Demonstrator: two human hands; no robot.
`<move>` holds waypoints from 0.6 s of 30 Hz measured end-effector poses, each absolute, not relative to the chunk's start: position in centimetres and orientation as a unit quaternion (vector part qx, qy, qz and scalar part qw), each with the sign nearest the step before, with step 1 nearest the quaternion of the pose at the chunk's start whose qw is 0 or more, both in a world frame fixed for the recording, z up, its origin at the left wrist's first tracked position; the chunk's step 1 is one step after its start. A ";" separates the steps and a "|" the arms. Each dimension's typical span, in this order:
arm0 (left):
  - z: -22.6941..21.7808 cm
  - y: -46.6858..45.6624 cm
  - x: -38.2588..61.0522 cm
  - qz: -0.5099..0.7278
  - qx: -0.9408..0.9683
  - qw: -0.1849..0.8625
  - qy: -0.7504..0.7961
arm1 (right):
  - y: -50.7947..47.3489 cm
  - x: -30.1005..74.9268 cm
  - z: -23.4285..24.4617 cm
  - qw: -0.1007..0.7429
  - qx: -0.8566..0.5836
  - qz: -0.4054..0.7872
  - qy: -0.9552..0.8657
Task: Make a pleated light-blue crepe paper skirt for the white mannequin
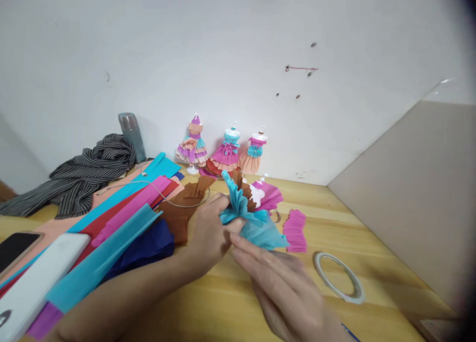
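My left hand [210,233] is closed in a pinch on a pleated blue crepe-paper piece [249,218], gathered like a fan above the wooden table [334,208]. My right hand [282,287] lies just below it with fingers stretched out, their tips touching the paper's lower edge. Behind the blue paper stands a small mannequin with brown and pink ruffles [262,193]. A pleated pink paper strip [295,230] lies on the table to the right.
Three dressed mini mannequins [226,151] stand against the wall. Long crepe-paper sheets [122,208] in blue, pink, red and brown lie at left, with a white power bank [40,277], a phone [15,248], a striped cloth [89,168] and a grey flask [131,134]. A tape ring [339,277] lies at right.
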State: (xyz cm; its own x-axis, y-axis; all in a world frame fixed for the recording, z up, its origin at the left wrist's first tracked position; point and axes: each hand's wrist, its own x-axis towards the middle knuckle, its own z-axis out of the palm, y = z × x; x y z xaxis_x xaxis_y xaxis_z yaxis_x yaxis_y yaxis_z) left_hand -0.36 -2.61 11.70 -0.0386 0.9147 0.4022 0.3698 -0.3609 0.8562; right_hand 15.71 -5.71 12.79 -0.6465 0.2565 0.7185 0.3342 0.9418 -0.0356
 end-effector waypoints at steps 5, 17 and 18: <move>11.7 -2.2 -0.5 0.509 0.650 0.297 0.480 | -5.7 17.2 13.4 0.481 -0.220 -0.074 -0.845; 11.5 -1.9 -0.9 0.458 0.702 0.429 0.337 | -3.2 20.0 13.7 0.604 -0.307 0.275 -0.683; 11.6 -2.0 -0.8 0.469 0.684 0.446 0.336 | -2.8 20.1 13.6 0.583 -0.285 0.343 -0.679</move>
